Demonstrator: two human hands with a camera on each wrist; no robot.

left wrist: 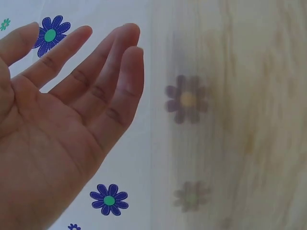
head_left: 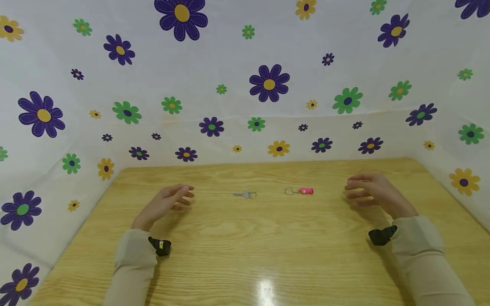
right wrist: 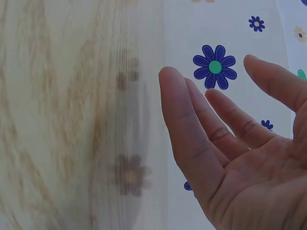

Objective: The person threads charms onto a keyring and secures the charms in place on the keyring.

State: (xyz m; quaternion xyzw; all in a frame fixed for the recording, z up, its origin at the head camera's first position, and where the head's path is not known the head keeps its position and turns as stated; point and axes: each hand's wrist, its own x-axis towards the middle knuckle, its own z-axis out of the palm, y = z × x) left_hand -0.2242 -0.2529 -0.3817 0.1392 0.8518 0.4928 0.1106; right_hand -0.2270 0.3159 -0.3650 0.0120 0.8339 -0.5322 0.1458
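Observation:
A silver key (head_left: 245,194) on a small ring lies near the middle of the wooden table (head_left: 245,238). To its right lies a pink keychain charm (head_left: 306,191), its metal ring (head_left: 289,191) pointing toward the key. My left hand (head_left: 167,201) hovers left of the key with relaxed fingers and nothing in it; the left wrist view shows its bare palm (left wrist: 53,139). Right of the pink charm, my right hand (head_left: 373,193) is held over the table, fingers loosely bent and apart from any object. Its palm (right wrist: 264,182) also appears bare in the right wrist view.
A white cloth with purple, green and yellow flowers (head_left: 269,83) hangs behind the table and along both sides. Black wrist cameras (head_left: 162,247) sit on both sleeves. Light reflects off the table's near part.

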